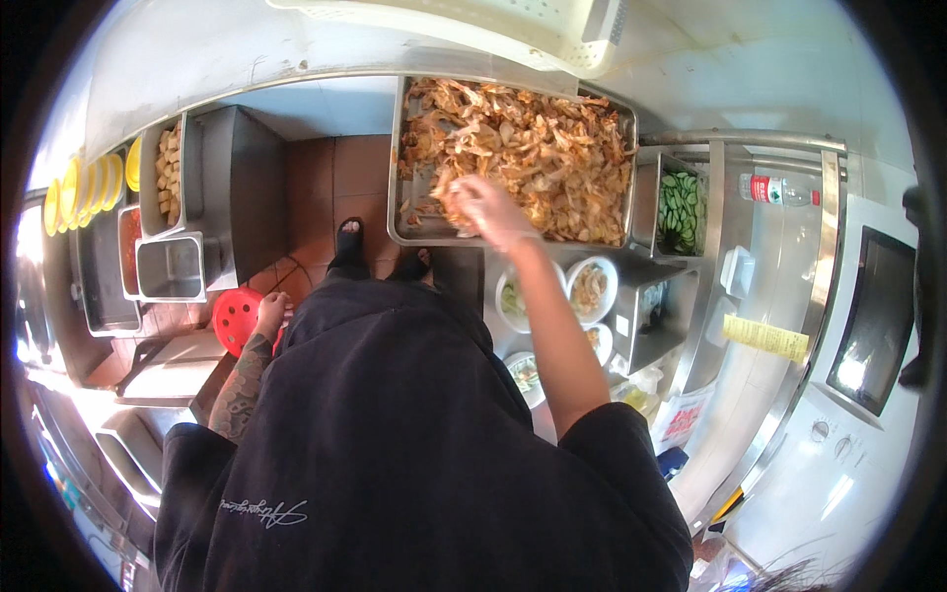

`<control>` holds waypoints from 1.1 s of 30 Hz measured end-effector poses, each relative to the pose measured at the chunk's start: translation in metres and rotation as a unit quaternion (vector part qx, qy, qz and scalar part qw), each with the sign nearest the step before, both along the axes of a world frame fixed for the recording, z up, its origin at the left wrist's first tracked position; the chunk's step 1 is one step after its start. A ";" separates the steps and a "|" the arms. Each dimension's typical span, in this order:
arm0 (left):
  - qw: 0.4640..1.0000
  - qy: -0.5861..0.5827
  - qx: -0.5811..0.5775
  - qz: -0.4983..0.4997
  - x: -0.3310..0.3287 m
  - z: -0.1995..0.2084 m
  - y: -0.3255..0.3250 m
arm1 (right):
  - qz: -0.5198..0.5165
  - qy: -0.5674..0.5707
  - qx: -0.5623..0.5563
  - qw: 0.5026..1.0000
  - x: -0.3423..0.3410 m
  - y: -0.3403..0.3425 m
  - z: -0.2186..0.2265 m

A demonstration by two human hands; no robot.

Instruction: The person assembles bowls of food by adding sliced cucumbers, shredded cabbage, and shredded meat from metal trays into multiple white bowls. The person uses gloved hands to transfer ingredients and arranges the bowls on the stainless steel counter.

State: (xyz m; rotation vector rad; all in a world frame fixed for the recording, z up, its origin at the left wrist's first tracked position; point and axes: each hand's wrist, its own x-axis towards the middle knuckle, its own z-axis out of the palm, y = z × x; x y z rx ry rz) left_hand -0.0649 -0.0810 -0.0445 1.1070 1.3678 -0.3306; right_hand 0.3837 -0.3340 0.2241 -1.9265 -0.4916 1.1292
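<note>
A large metal tray (397, 178) holds a heap of browned, torn meat pieces (543, 158) that look like chicken. My right hand (485, 209), in a thin transparent glove, reaches into the tray's near left part, its fingers closed around some of the meat. Part of the tray's bottom shows bare beside it. Just below the tray, next to my right forearm, stand white bowls: one with shredded food (591, 289), another with green slices (512, 302). My left hand (273, 314) hangs low at my left side by a red round stool (237, 318) with holes; its fingers are loosely apart, holding nothing visible.
Right of the tray sits a metal container of sliced cucumber (681, 212). A plastic bottle (779, 189) lies on the shelf near a white oven-like appliance (838, 395). On the left are a container of tan cubes (169, 178), an unfilled metal container (171, 268) and yellow plates (74, 192).
</note>
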 end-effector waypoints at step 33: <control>0.995 -0.001 -0.041 0.093 -0.029 0.006 -0.026 | 0.187 -0.428 -0.286 0.837 0.091 0.055 -0.065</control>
